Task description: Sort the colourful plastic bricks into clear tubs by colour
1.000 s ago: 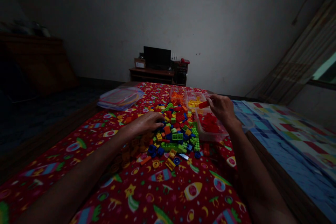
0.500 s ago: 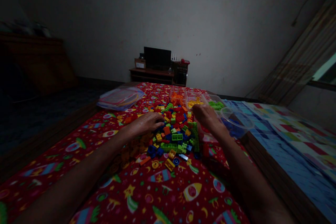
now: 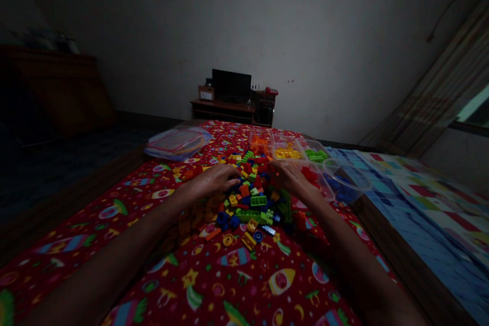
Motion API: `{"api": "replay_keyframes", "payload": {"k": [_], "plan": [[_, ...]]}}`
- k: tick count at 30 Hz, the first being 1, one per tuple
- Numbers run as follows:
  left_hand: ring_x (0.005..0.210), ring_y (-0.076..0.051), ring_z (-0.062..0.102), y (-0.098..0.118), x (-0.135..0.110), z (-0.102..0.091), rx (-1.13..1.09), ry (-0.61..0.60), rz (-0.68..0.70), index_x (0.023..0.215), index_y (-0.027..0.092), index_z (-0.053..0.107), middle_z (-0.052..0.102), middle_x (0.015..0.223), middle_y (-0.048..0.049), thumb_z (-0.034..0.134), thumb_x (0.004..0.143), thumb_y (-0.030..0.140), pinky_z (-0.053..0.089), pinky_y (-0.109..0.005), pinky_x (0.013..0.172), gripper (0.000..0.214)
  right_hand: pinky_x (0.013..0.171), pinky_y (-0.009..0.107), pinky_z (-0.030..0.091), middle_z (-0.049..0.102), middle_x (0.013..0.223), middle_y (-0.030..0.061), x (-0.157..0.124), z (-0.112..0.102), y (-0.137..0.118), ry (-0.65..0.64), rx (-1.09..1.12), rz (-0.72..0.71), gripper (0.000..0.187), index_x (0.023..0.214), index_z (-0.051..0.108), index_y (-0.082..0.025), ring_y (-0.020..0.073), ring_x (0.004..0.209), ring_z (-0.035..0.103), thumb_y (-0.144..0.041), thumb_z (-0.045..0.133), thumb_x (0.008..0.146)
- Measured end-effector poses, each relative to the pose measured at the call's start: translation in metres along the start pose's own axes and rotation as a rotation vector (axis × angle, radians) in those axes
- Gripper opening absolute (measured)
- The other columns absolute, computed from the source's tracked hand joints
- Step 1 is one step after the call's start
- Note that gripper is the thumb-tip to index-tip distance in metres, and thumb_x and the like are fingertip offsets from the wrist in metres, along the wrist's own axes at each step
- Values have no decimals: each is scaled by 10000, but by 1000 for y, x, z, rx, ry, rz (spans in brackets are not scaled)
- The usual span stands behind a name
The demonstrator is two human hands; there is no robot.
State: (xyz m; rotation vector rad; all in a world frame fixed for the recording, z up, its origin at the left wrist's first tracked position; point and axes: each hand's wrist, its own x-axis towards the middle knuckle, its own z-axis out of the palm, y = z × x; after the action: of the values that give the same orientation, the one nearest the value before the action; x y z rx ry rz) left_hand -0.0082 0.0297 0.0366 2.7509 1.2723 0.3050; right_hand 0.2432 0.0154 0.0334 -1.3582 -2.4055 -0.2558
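Note:
A heap of mixed toy building bricks (image 3: 248, 201), in green, yellow, red, blue and orange, lies on the red patterned cloth (image 3: 183, 295). My left hand (image 3: 219, 179) rests at the heap's left side, fingers bent downward and thumb a little apart. I see nothing held in it. Over the heap's right side is my right hand (image 3: 286, 174), its fingers pointing down among the bricks; their tips are dark and partly hidden. Close to it stand clear containers of sorted bricks: orange bricks (image 3: 260, 144), yellow bricks (image 3: 287, 152), green bricks (image 3: 316, 156) and red bricks (image 3: 310, 175).
A round clear tub (image 3: 353, 178) with blue bricks stands at the right edge. Stacked clear lids (image 3: 178, 141) lie at the back left. A bed with a checked cover (image 3: 412, 188) adjoins on the right. A monitor (image 3: 231, 85) stands on a desk by the wall.
My right hand has moved from beside the yellow-brick container down and left to the heap, uncovering the yellow and red bricks in their containers. The left hand has stayed nearly still.

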Motion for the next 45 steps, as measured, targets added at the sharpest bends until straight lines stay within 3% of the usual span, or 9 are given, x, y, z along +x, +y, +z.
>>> {"api": "replay_keyframes", "payload": {"k": [8, 12, 16, 20, 26, 32, 38, 42, 45], "plan": [[816, -174, 636, 0, -1, 0, -6, -21, 0, 930, 158, 688, 705, 903, -64, 502, 874, 259, 434, -228, 699, 219, 612, 277, 318, 670, 912, 116, -8, -30, 26, -14, -303, 395, 274, 1004, 659, -165, 188, 747, 566, -239, 414, 907], [831, -174, 636, -6, 0, 4, -18, 11, 7, 943, 182, 684, 705, 909, -51, 517, 871, 291, 434, -226, 704, 212, 612, 281, 327, 668, 995, 142, -11, -34, 35, -84, -368, 484, 289, 1011, 663, -152, 205, 805, 592, -218, 405, 901], [862, -182, 637, -4, -1, 2, 8, 2, -6, 975, 176, 678, 702, 955, -63, 506, 882, 307, 440, -232, 715, 235, 538, 280, 259, 681, 868, 137, -5, -44, 14, -182, -305, 430, 306, 924, 695, -124, 161, 676, 572, -187, 399, 880], [872, -175, 636, 2, -2, -2, 27, -14, -9, 977, 173, 677, 703, 963, -61, 497, 887, 276, 441, -230, 729, 226, 517, 278, 236, 663, 732, 98, 1, -48, -16, -292, -210, 264, 269, 808, 715, -129, 123, 570, 500, -212, 461, 842], [866, -183, 637, -2, -2, 1, 9, -4, 0, 978, 162, 676, 703, 960, -70, 501, 885, 271, 442, -239, 722, 227, 518, 266, 250, 681, 812, 107, 1, -30, -30, -432, -206, 129, 251, 891, 710, -134, 143, 631, 541, -274, 511, 830], [838, -174, 638, -4, 0, 3, -6, -14, 1, 963, 176, 679, 708, 945, -58, 505, 878, 264, 440, -230, 699, 213, 498, 275, 220, 662, 754, 87, 1, -26, -27, -403, -210, 132, 265, 865, 704, -139, 125, 575, 502, -200, 446, 845], [826, -178, 632, -2, 0, 0, 23, -36, -11, 973, 170, 671, 701, 934, -61, 496, 884, 282, 435, -233, 685, 226, 489, 260, 212, 613, 649, 53, 0, -43, -22, -357, -117, 192, 224, 747, 699, -138, 92, 511, 417, -192, 493, 814], [875, -189, 631, -3, -2, 0, 18, -25, -12, 987, 173, 669, 697, 976, -68, 481, 894, 305, 440, -247, 731, 248, 511, 238, 251, 654, 690, 56, 0, -55, 7, -246, -78, 298, 228, 752, 706, -157, 104, 567, 496, -217, 497, 820], [851, -180, 633, -5, -2, 2, -14, -13, 6, 974, 181, 673, 700, 955, -58, 476, 890, 319, 442, -240, 717, 255, 549, 234, 317, 703, 809, 96, 6, -62, 43, -84, -146, 534, 268, 828, 730, -170, 155, 684, 592, -261, 478, 839]]}}
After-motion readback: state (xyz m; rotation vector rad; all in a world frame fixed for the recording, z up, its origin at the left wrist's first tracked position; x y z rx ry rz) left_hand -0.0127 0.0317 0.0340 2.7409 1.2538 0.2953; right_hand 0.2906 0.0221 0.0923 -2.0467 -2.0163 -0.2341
